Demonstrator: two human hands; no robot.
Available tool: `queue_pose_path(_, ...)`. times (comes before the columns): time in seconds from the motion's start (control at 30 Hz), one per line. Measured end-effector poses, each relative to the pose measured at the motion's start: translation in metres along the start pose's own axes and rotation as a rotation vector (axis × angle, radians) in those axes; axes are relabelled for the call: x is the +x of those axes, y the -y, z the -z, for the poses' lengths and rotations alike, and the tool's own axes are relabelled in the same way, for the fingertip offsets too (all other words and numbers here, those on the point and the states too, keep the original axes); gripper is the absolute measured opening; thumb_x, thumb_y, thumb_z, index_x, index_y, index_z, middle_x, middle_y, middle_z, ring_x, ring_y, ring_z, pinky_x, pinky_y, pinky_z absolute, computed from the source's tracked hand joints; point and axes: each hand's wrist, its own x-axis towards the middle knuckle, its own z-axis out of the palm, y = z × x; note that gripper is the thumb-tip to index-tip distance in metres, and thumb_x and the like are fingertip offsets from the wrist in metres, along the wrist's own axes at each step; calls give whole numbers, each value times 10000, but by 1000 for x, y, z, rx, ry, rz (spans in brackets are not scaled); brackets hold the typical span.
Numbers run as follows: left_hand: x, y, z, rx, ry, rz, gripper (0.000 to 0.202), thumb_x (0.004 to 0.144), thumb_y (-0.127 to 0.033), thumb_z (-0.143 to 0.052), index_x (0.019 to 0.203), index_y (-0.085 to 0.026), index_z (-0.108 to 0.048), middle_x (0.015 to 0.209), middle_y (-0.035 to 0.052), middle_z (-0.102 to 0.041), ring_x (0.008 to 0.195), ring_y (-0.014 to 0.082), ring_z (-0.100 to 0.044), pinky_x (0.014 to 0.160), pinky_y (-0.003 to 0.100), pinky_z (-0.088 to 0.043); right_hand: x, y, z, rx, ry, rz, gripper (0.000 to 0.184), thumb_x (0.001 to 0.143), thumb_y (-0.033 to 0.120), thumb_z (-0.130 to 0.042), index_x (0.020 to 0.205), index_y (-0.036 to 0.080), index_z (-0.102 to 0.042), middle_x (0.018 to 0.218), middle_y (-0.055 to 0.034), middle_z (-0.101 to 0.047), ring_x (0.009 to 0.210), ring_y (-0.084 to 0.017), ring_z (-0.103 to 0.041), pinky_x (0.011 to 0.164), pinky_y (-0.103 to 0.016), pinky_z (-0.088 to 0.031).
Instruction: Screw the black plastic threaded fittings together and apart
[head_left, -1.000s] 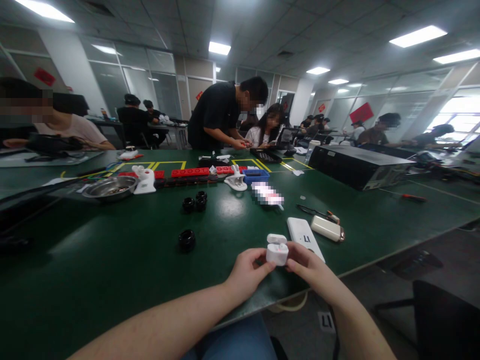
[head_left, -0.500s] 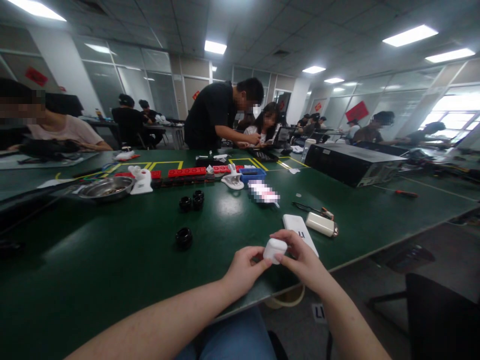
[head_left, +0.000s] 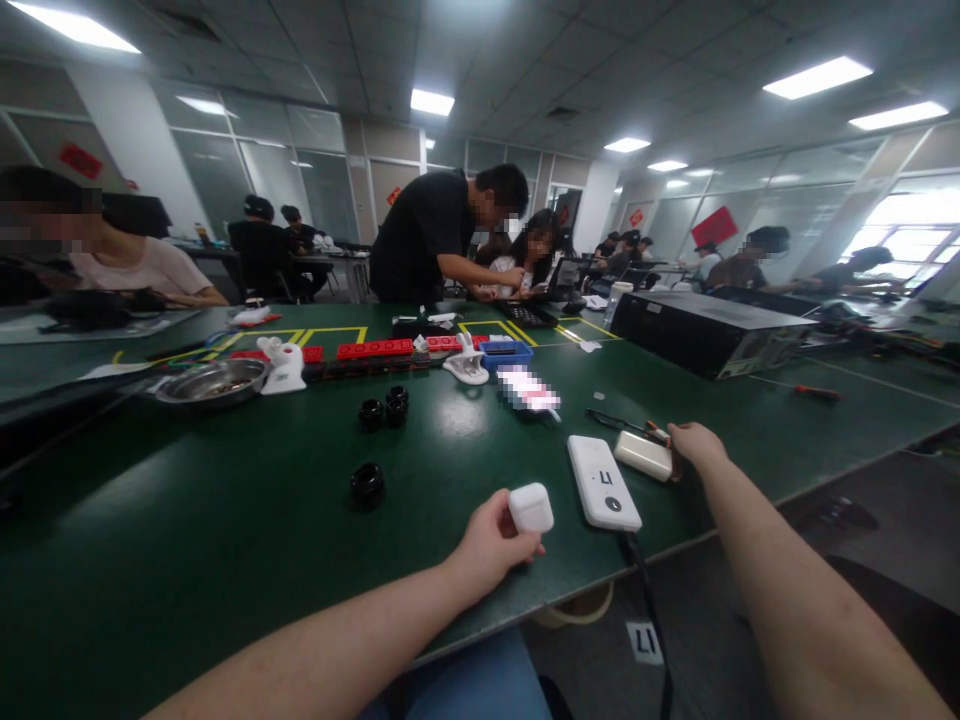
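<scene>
One white case [head_left: 531, 508] gripped in my left hand [head_left: 491, 540]; right hand [head_left: 699, 445] beside cream block [head_left: 643, 456], hold unclear: likely reach step, next needing precision.

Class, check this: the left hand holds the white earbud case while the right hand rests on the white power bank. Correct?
No: the head view shows the right hand beside the cream device, off the white power bank. The left hand does hold the white earbud case.

Head view only: we look forward and down over green table [head_left: 270, 520] from near side; left hand [head_left: 489, 542], right hand [head_left: 699, 446] close, ceiling [head_left: 555, 50] far.
</scene>
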Motion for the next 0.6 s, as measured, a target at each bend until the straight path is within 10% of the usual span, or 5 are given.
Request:
queue_pose_path(0.2,-2,-1,-1,43,33,25,294,587,-188,-677,807,-132,-489,746,12,-590,569,99,-571,538,222,-445,26,-11,-17,-54,104,-31,264,467,146,-738,405,172,-482,498,-70,-540,777,-324,-563,667,-394,-394)
queue_pose_path(0.6,42,-19,-41,92,2,-24,229,644,-172,-641,824,-124,-508,772,33,-611,557,99,-568,522,220,-449,25,-32,-13,394,167,-62,203,844,297,-477,764,123,-542,608,35,-524,465,-56,-469,464,-196,-414)
